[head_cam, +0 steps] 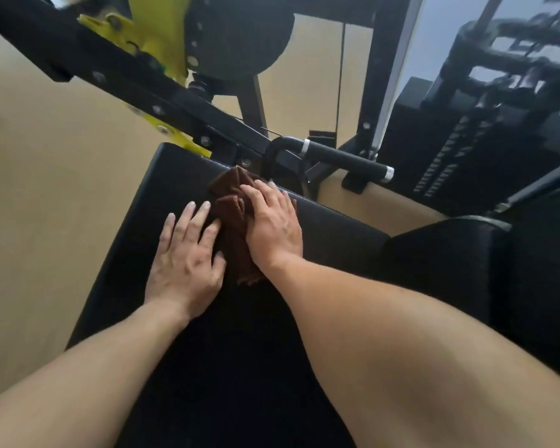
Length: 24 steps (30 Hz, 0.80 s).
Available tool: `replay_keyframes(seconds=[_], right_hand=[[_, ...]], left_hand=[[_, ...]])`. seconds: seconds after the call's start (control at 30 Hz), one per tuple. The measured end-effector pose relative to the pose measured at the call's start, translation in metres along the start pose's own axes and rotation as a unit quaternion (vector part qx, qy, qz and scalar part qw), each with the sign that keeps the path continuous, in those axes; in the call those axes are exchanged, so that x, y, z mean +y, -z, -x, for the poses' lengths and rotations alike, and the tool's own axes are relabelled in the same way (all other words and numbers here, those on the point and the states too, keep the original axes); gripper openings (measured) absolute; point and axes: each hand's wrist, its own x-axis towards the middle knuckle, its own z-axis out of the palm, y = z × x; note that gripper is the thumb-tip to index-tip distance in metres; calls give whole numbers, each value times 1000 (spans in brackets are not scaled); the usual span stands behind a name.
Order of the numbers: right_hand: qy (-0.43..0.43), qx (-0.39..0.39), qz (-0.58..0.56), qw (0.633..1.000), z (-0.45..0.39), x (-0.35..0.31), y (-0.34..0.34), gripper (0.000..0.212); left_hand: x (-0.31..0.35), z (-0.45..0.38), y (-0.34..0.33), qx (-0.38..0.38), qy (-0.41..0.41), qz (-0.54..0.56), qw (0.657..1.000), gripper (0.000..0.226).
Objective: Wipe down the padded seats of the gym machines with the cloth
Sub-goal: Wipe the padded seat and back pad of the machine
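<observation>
While flat on one seat, two hands, one cloth.

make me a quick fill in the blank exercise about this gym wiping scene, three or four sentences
1. The cloth under the hands is ____ in colour.
2. Both hands lie flat on the cloth, which rests on the black padded ____.
3. The right hand lies nearer the black foam-grip handle than the ____ hand does.
4. The bracket on the machine frame above the pad is ____.

Missing words: brown; seat; left; yellow
</observation>
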Motion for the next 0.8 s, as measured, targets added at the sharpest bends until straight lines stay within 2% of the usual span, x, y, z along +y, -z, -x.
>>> replay_keyframes(seconds=[0.1, 0.2, 0.33, 0.43, 0.5, 0.57, 0.8], right_hand=[[-115, 105, -11, 988, 11, 20, 0, 48], [-205, 171, 11, 964, 19, 35, 1, 51], [-363, 224, 13, 904, 39, 48, 5, 63], [-444, 260, -34, 857, 52, 53, 7, 68], [-464, 284, -60, 837, 50, 50, 9, 69], [-465, 291, -70, 833, 50, 49, 9, 67], [-365, 253, -58, 894, 68, 67, 11, 54]], left_hand=[[20, -16, -8, -23, -47, 13, 999, 65], [32, -25, -19, -36, -106, 2, 994, 67], [40, -51, -24, -22, -126, 11, 992, 65], [44, -70, -25, -17, -141, 12, 990, 64], [46, -72, -29, -24, -132, 9, 991, 64], [47, -68, -36, -22, -122, -5, 992, 65], [49, -63, -44, 4, -117, -30, 993, 63]])
